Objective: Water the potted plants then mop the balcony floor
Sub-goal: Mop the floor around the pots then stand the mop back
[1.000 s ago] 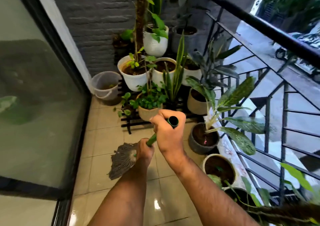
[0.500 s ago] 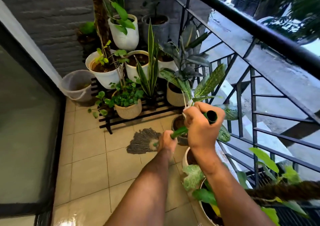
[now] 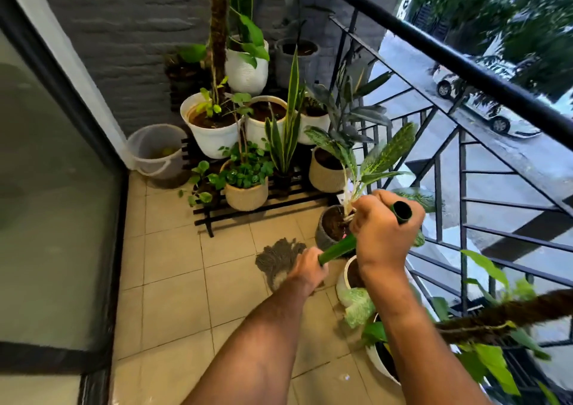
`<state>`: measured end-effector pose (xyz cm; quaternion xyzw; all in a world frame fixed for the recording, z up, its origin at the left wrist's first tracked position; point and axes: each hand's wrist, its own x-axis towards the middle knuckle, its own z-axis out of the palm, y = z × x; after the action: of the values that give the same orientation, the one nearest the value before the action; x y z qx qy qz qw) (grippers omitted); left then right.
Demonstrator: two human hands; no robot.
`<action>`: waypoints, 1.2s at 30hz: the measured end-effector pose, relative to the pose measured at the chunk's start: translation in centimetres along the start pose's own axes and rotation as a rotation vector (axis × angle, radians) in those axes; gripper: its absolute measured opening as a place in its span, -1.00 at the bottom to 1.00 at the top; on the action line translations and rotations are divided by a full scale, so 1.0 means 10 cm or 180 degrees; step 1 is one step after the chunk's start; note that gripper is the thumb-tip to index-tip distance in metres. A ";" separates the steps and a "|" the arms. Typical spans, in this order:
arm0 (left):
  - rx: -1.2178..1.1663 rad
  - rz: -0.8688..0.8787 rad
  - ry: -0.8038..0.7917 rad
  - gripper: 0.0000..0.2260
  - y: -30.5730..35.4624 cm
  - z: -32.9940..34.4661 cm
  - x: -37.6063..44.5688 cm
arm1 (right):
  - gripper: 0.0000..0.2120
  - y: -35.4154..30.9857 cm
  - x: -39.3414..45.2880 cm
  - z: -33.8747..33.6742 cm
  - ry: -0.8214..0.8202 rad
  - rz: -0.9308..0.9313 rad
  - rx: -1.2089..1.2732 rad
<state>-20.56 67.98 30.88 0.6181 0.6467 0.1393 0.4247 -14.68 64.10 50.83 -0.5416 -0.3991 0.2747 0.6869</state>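
A mop with a green handle [image 3: 338, 249] and a grey string head [image 3: 279, 260] rests on the beige tiled balcony floor [image 3: 173, 280]. My right hand [image 3: 383, 234] grips the handle's top end. My left hand [image 3: 308, 269] grips the handle lower down, just above the mop head. The mop head lies on the tiles beside a dark grey pot [image 3: 328, 229] by the railing. Potted plants in white pots [image 3: 210, 128] and woven pots [image 3: 246, 195] crowd a black slatted stand [image 3: 248, 210] at the far end.
A translucent plastic bucket [image 3: 156, 153] stands in the far left corner. A glass sliding door [image 3: 52, 187] runs along the left. A black metal railing [image 3: 459, 144] lines the right, with more pots [image 3: 348, 280] along its base. A mossy pole [image 3: 502, 316] juts in at lower right.
The mop head has swept from the left part of the floor to the right, toward the pots by the railing. Both hands moved right with the handle and kept their grip.
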 end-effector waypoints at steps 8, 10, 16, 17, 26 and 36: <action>-0.0268 -0.0351 0.0211 -0.86 -1.25 -0.90 -0.61 | -0.58 -0.23 -0.91 1.11 -0.0416 0.0318 0.0310; -0.0435 -0.0406 0.0271 -0.84 -1.52 -1.16 -0.77 | -0.60 -0.28 -1.16 1.39 -0.0610 0.0347 0.0232; -0.0591 -0.0540 0.0565 -0.80 -2.21 -1.85 -1.26 | -0.64 -0.40 -2.04 2.06 -0.1053 0.0227 0.0489; -0.0577 -0.0561 0.0581 -0.80 -2.30 -1.95 -1.34 | -0.65 -0.41 -2.19 2.14 -0.1133 0.0188 0.0489; -0.0235 -0.0546 0.0801 -0.80 -2.90 -2.27 -1.55 | -0.65 -0.39 -2.90 2.37 -0.1543 -0.0049 0.0519; -0.0176 -0.0973 0.1237 -0.93 -3.00 -2.07 -1.57 | -0.64 -0.27 -2.59 2.22 -0.1624 0.0436 0.0843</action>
<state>-57.91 54.77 28.11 0.4628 0.7982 0.2074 0.3252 -47.30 54.08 49.00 -0.3864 -0.4821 0.4975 0.6089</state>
